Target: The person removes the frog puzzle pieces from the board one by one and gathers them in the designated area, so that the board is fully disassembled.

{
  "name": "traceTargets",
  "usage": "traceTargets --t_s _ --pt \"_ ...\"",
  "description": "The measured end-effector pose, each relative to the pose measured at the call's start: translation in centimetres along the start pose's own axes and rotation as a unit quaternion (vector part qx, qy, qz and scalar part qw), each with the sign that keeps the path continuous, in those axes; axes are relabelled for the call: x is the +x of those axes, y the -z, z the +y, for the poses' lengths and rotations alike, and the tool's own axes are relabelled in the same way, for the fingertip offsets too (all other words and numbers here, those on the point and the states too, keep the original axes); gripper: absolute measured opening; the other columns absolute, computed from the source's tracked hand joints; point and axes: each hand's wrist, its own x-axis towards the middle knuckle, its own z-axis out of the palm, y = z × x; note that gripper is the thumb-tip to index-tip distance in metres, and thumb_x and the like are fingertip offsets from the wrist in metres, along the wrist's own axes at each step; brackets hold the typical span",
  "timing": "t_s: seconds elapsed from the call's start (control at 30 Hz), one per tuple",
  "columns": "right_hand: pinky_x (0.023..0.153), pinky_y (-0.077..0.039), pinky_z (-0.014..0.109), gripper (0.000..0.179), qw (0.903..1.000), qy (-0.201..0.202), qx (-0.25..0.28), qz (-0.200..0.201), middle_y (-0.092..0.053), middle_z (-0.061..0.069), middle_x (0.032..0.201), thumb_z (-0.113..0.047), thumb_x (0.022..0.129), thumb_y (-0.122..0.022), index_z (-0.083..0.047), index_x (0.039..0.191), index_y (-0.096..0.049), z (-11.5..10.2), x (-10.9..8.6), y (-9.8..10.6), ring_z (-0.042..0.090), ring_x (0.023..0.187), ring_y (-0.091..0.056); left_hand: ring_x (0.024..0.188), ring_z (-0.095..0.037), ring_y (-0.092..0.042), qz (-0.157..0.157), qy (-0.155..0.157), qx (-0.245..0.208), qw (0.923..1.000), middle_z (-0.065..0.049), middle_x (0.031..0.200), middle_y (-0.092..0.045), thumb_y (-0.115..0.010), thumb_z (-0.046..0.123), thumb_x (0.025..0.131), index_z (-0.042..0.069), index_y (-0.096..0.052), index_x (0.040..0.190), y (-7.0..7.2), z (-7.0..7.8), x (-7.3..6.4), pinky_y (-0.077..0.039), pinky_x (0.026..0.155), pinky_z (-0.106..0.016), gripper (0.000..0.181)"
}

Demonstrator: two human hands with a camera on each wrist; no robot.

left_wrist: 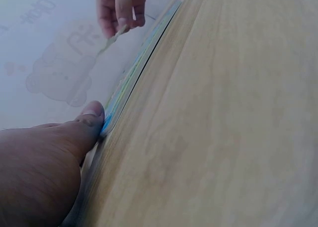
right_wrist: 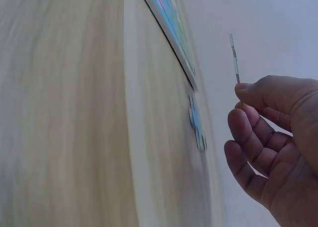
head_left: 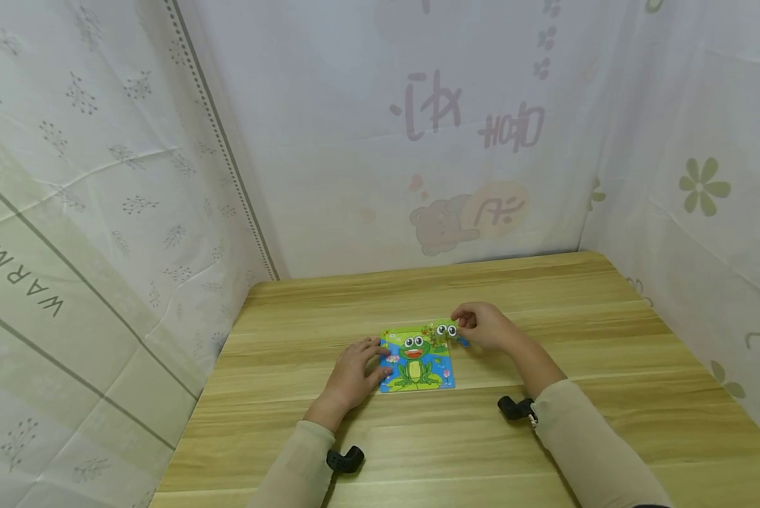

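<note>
A square frog jigsaw puzzle lies flat on the table, with a green frog on a blue and green background. My left hand rests at its left side; the thumb touches the edge, as the left wrist view also shows. Over the puzzle's upper right corner, my right hand pinches a thin puzzle piece printed with two frog eyes. The right wrist view shows this held piece edge-on between thumb and fingers, raised off the table. Below it a loose blue puzzle piece lies beside the puzzle.
The wooden table meets a printed white curtain at the back. Similar curtains hang on the left and right. A black wrist device sits on the left sleeve and another black device on the right.
</note>
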Motion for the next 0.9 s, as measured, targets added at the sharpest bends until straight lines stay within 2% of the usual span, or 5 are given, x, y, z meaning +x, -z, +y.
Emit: traceTargets --t_s 0.27,0.53,0.9 --pt "0.076 -0.056 0.032 0.024 0.9999 0.003 0.006 0.015 -0.065 0.004 0.097 -0.005 0.095 -0.076 -0.005 0.118 -0.072 1.7 -1.1 1.8 0.021 0.088 -0.061 0.15 -0.032 -0.039 -0.004 0.006 -0.005 1.0 -0.007 0.159 -0.049 -0.072 0.042 0.1 0.023 -0.068 0.135 0.1 0.2 -0.1 -0.03 0.122 -0.061 0.04" --pt "0.076 -0.055 0.033 0.025 0.9992 -0.027 0.005 0.03 -0.065 0.005 0.101 -0.008 0.098 -0.073 -0.007 0.122 -0.071 3.4 -2.2 3.6 0.022 0.091 -0.061 0.151 -0.031 -0.038 -0.006 0.008 -0.002 0.9999 -0.006 0.16 -0.048 -0.07 0.044 0.101 0.023 -0.068 0.137 0.1 0.1 0.0 -0.03 0.122 -0.06 0.042" --pt "0.076 -0.055 0.034 0.025 0.999 -0.034 -0.004 0.03 -0.065 0.005 0.099 -0.005 0.096 -0.073 -0.003 0.121 -0.071 4.3 -3.0 5.2 0.023 0.091 -0.061 0.151 -0.032 -0.039 -0.006 0.004 -0.005 1.0 -0.006 0.16 -0.048 -0.071 0.044 0.1 0.023 -0.068 0.137 0.1 0.1 0.0 -0.032 0.121 -0.062 0.042"
